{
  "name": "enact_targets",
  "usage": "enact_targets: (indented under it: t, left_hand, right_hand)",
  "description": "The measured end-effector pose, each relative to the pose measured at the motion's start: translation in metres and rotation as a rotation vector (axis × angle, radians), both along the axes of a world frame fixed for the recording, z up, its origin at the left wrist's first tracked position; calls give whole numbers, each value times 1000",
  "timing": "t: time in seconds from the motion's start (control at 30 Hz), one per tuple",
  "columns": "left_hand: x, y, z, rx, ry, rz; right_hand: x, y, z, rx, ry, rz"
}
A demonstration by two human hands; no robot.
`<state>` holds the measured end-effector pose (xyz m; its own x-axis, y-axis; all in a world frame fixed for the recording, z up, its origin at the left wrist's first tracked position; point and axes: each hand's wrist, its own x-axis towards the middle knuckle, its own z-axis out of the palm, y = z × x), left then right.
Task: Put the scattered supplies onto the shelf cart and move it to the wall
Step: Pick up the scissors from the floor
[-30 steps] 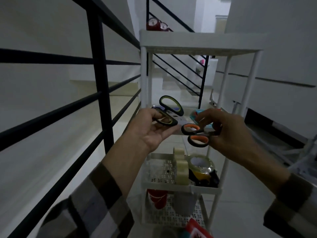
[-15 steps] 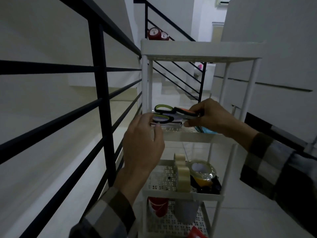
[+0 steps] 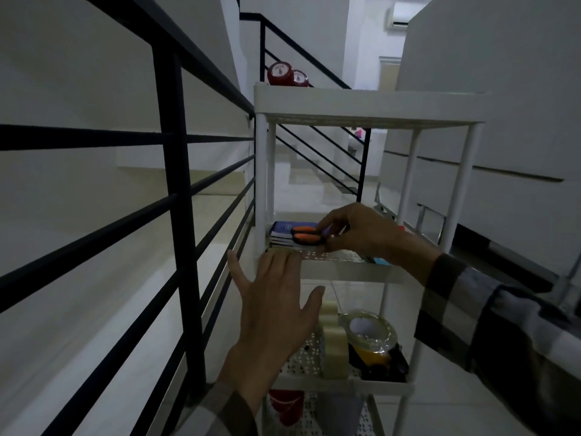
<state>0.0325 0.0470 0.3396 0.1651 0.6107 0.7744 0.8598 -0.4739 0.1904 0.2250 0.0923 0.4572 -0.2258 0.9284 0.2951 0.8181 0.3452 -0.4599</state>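
Observation:
A white shelf cart with several tiers stands in front of me beside a black railing. My right hand reaches into the second tier and grips the orange-handled scissors, which rest on a stack of notebooks. My left hand hovers open in front of that tier's front left corner, holding nothing. The green-handled scissors are not visible. Tape rolls sit on the third tier, red cups on the bottom one, and two red-lidded jars on top.
The black metal railing runs close along the cart's left side. A white wall and a low metal frame lie to the right. Stairs continue behind the cart. Pale tiled floor surrounds the cart base.
The green-handled scissors have left my left hand, which has drawn back and opened. My right hand has pushed the orange-handled scissors further in onto the notebooks.

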Motion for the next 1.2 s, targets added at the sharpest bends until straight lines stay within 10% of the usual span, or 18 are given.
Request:
enact_targets:
  t: [0.57, 1.2]
  left_hand:
    - [9, 2, -6, 127, -402, -173]
    - [6, -2, -10, 56, -148, -57]
  right_hand:
    - [-15, -15, -21, 12, 146, 56]
    - [2, -39, -32, 167, -105, 17]
